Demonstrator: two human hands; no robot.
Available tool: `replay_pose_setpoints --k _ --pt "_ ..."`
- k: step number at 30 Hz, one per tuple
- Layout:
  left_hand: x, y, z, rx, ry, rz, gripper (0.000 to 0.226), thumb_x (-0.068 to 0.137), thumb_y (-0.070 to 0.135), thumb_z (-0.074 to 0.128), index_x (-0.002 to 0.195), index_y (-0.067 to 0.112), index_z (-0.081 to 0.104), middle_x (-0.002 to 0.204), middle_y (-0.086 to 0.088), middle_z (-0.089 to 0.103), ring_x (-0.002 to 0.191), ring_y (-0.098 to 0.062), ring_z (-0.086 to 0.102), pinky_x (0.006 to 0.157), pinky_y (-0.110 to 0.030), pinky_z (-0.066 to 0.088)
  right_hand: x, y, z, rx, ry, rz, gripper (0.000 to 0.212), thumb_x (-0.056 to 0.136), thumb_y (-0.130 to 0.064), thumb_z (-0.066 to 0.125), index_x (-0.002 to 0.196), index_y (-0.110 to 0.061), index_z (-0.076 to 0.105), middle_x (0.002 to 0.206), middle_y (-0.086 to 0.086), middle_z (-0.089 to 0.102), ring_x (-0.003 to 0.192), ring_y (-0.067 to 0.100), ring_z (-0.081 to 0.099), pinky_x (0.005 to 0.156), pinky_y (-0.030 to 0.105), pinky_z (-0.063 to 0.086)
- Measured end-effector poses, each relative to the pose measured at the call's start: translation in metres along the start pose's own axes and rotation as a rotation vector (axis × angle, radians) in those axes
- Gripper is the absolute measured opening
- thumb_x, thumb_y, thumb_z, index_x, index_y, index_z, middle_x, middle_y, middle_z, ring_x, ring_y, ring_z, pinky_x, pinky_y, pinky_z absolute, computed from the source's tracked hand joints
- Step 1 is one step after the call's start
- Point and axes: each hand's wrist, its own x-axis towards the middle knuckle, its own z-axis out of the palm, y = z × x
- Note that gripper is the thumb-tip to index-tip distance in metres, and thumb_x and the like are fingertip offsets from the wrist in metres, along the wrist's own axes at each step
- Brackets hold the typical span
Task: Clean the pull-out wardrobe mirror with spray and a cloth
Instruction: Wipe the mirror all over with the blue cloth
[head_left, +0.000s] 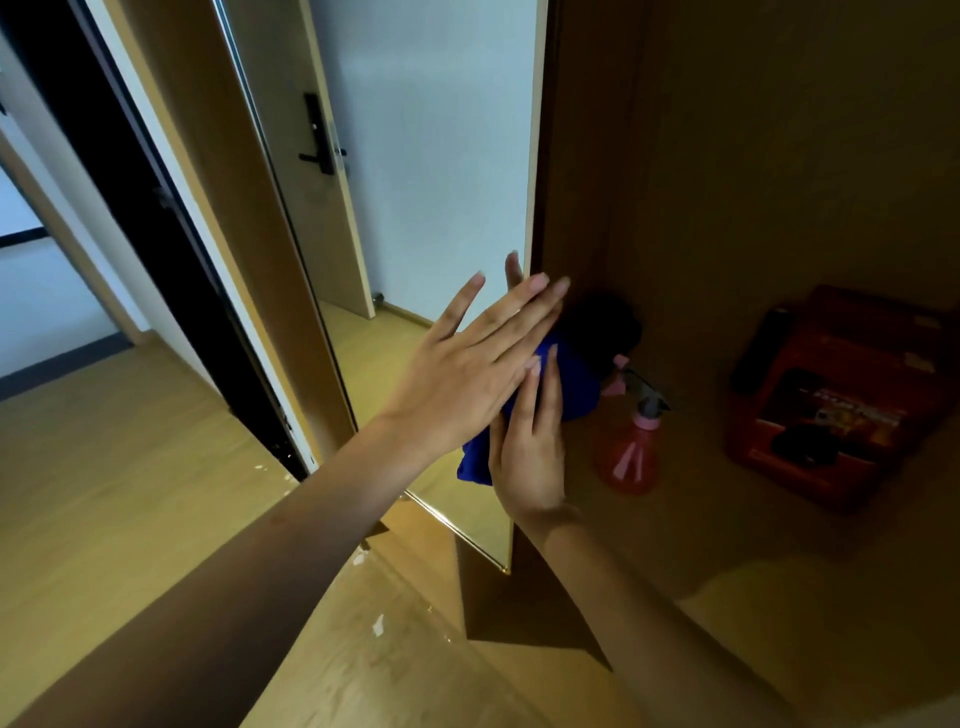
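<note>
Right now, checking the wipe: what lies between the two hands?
In the head view, a blue cloth lies between the left hand and the right hand.

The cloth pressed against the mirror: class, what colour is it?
The cloth is deep blue, seen in the head view between both hands.

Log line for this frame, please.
wiping | left hand flat, fingers straight | right hand on blue cloth at mirror edge | spray bottle unused
</note>
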Motion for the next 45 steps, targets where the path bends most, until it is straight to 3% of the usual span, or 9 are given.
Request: replay_pose_setpoints --k 4,7,13,16,20,24,32,39,45 --pt "-0.022 0.018 0.027 0.026 0.038 0.026 0.051 0.103 0.028 0.028 0.152 0.013 0.021 0.159 0.001 0.021 0.148 -0.015 0.012 0.119 -0.039 0.000 -0.034 0.014 0.015 -0.011 0.005 0.010 0.062 0.106 -0.030 0.027 0.153 -0.019 -0.012 0.148 0.022 0.019 0.137 0.035 0.027 0.103 0.046 0.044" --pt "-0.032 0.029 0.040 -0.032 0.025 0.020 0.051 0.105 0.028 0.023 0.153 0.011 0.018 0.160 0.000 0.013 0.148 -0.016 0.011 0.120 -0.040 -0.001 -0.053 0.018 0.020 0.002 0.003 0.035 0.063 0.106 -0.032 0.028 0.153 -0.021 -0.013 0.150 0.020 0.017 0.139 0.033 0.025 0.103 0.047 0.044" --pt "-0.025 0.021 0.050 -0.053 0.077 0.079 0.052 0.106 0.033 0.019 0.153 0.010 0.020 0.161 -0.003 0.017 0.148 -0.021 0.011 0.119 -0.043 -0.004 -0.053 0.024 0.028 0.020 0.062 -0.004 0.085 0.099 -0.020 0.049 0.151 -0.025 -0.018 0.155 0.014 0.009 0.147 0.016 0.007 0.114 0.040 0.032" --pt "-0.025 0.024 0.054 -0.062 0.138 0.044 0.052 0.106 0.032 0.019 0.153 0.010 0.021 0.161 -0.005 0.018 0.149 -0.023 0.013 0.119 -0.045 -0.001 -0.052 0.027 0.032 0.042 0.075 -0.009 0.077 0.099 -0.018 0.050 0.153 -0.020 -0.005 0.156 0.011 0.006 0.147 0.012 0.002 0.117 0.040 0.028" --pt "-0.040 0.039 0.071 -0.132 0.243 -0.005 0.051 0.106 0.028 0.021 0.152 0.007 0.024 0.160 -0.008 0.020 0.149 -0.027 0.014 0.119 -0.049 0.002 -0.066 0.036 0.041 0.026 0.133 -0.048 0.063 0.100 -0.017 0.049 0.148 -0.011 0.009 0.156 0.013 0.008 0.147 0.018 0.008 0.114 0.045 0.032" --pt "-0.059 0.059 0.097 -0.215 0.356 -0.052 0.049 0.105 0.024 0.023 0.150 0.005 0.028 0.159 -0.012 0.024 0.148 -0.031 0.016 0.120 -0.052 0.006 -0.087 0.046 0.053 -0.046 0.166 -0.095 0.064 0.100 -0.017 0.049 0.149 -0.007 0.008 0.157 0.019 0.010 0.147 0.028 0.015 0.114 0.046 0.032" --pt "-0.070 0.063 0.117 -0.252 0.491 -0.068 0.049 0.105 0.024 0.020 0.151 0.006 0.028 0.159 -0.009 0.024 0.148 -0.029 0.014 0.120 -0.051 0.005 -0.095 0.049 0.063 -0.133 0.271 -0.146 0.067 0.097 -0.012 0.053 0.150 0.003 0.015 0.158 0.023 0.011 0.147 0.032 0.015 0.117 0.044 0.027" --pt "-0.090 0.075 0.127 -0.479 0.468 -0.146 0.053 0.105 0.031 0.018 0.153 0.009 0.018 0.161 -0.007 0.016 0.150 -0.022 0.007 0.123 -0.042 0.003 -0.099 0.051 0.063 -0.059 0.378 -0.218 0.064 0.095 0.001 0.051 0.146 0.012 0.015 0.155 0.030 0.017 0.145 0.033 0.019 0.121 0.037 0.018" --pt "-0.102 0.076 0.123 -0.587 0.407 -0.132 0.050 0.106 0.029 0.024 0.153 0.014 0.020 0.161 -0.001 0.018 0.150 -0.014 0.007 0.123 -0.037 0.005 -0.103 0.049 0.060 -0.034 0.348 -0.235 0.065 0.093 0.008 0.052 0.147 0.010 0.015 0.155 0.031 0.016 0.145 0.036 0.019 0.118 0.047 0.024"
